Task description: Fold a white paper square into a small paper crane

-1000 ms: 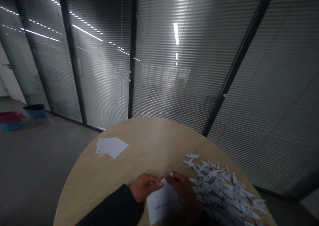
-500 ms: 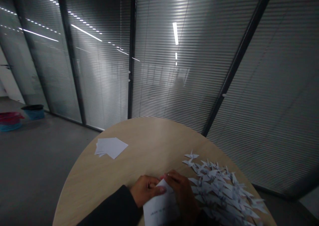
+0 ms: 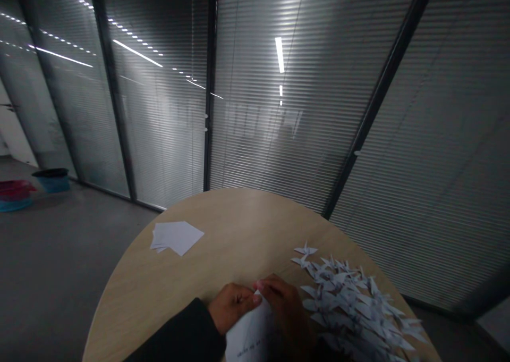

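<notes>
A sheet of white paper with a line of print is held between my hands, low over the near part of the table. My left hand pinches its upper left edge, thumb on top. At the paper's top corner, my right hand closes with its fingertips on the edge, and its palm hides the right part of the sheet. The fingertips of both hands nearly meet at that corner. Just right of my right hand lies a heap of folded paper cranes.
The round wooden table carries a small stack of white paper sheets at its left. Blinds behind glass panels stand beyond the far edge. A blue bin and a red-and-blue bin are on the floor at left.
The paper has tilted and shifted slightly left, its surface now more curved. My left thumb has slid closer to the top corner, near my right fingertips.
</notes>
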A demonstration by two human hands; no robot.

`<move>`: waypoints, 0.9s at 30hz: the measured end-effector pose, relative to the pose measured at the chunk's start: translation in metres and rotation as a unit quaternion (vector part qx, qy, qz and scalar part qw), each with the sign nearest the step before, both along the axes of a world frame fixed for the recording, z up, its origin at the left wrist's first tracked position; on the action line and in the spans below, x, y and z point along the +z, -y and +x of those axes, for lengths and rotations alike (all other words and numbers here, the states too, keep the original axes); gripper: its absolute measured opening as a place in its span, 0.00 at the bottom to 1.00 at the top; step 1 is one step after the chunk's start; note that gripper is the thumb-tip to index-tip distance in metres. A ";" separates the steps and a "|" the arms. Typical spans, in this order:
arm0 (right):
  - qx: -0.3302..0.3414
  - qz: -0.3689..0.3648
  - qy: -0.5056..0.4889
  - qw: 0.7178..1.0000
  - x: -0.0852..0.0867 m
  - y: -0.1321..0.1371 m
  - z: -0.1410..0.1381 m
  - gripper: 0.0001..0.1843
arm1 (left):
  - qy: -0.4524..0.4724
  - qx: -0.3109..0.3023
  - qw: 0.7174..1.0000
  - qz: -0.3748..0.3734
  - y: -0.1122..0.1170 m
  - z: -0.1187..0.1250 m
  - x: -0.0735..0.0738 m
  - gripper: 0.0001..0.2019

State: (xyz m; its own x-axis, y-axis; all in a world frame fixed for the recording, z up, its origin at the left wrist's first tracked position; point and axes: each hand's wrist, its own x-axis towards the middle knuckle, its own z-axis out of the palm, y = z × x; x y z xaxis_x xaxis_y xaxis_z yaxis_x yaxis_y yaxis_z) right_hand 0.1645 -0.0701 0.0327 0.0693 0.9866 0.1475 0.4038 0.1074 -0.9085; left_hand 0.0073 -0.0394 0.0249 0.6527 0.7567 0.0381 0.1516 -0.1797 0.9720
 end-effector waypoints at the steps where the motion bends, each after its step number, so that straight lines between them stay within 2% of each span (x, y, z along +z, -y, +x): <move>1: 0.001 0.001 -0.002 1.000 -0.001 0.000 -0.001 0.15 | 0.005 0.010 1.000 -0.002 0.000 0.001 -0.001 0.30; 4: -0.001 0.001 -0.032 0.999 -0.006 -0.003 -0.002 0.18 | 0.047 0.064 0.996 -0.035 -0.004 0.002 -0.002 0.30; 7: -0.012 -0.027 -0.086 0.996 -0.014 -0.006 -0.002 0.25 | 0.108 0.130 0.981 -0.093 -0.010 0.000 -0.002 0.29; 10: -0.013 -0.033 -0.094 0.995 -0.021 -0.008 0.000 0.24 | 0.168 0.170 0.962 -0.134 -0.014 -0.002 -0.002 0.28; 15: -0.062 -0.011 -0.025 0.998 -0.020 -0.007 0.003 0.14 | 0.235 0.181 0.940 -0.167 -0.015 -0.001 -0.003 0.25; 21: -0.114 0.006 0.028 0.993 -0.012 -0.006 0.003 0.14 | 0.237 0.160 0.943 -0.168 -0.018 -0.001 -0.002 0.25; 27: -0.159 0.085 0.125 0.976 -0.012 0.000 -0.007 0.14 | 0.220 0.199 0.943 -0.153 -0.020 -0.004 -0.006 0.27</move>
State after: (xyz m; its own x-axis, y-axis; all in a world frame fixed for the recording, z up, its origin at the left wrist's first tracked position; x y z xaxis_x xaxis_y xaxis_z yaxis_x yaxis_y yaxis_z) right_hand 0.1573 -0.0704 0.0212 0.3095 0.8806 0.3588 0.6476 0.0811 -0.7577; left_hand 0.0034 -0.0193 0.0185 0.2879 0.9574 -0.0217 -0.2817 0.1064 0.9536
